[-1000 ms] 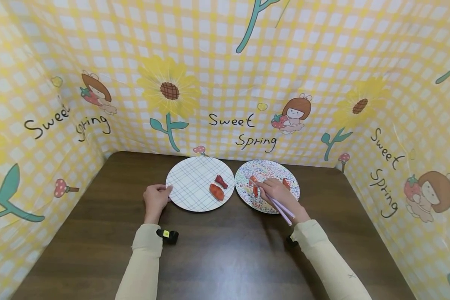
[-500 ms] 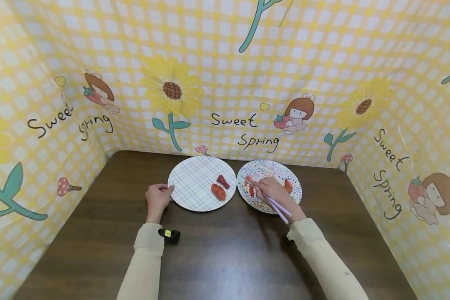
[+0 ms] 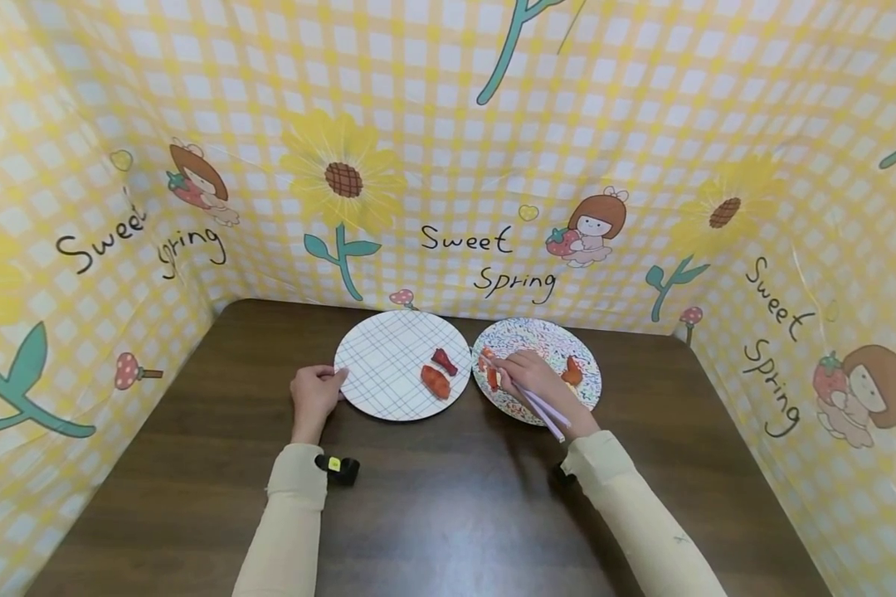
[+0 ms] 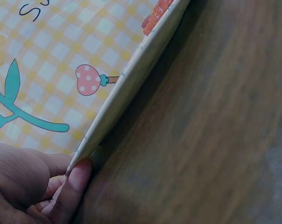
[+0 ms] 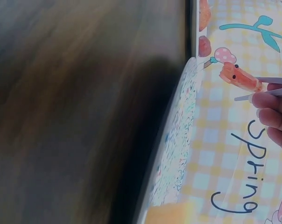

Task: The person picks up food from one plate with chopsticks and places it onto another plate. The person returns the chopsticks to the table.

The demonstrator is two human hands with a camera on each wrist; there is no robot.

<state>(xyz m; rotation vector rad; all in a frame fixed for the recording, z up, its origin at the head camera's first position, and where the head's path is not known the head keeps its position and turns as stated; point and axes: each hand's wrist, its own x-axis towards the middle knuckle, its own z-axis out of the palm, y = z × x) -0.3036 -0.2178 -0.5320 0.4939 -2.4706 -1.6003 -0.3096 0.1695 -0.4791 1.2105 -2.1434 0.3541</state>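
My left hand pinches the left rim of the white checked plate, thumb and fingers on either side of the edge. On that plate's right part lie a dark red drumstick and an oval orange-red food piece. Over the speckled plate, my right hand grips a pair of lilac chopsticks. At their tips is an orange toy shrimp with black eyes, above the plate's surface in the right wrist view. The shrimp's tail end is partly hidden by chopsticks and fingers.
Another orange food piece lies on the right of the speckled plate. A yellow-orange piece shows at the bottom of the right wrist view. The plates stand side by side on a dark wooden table, with a yellow checked cloth behind.
My right hand has moved left with the chopsticks and shrimp, toward the checked plate. More of the orange piece on the right now shows. The left hand keeps its hold on the rim.
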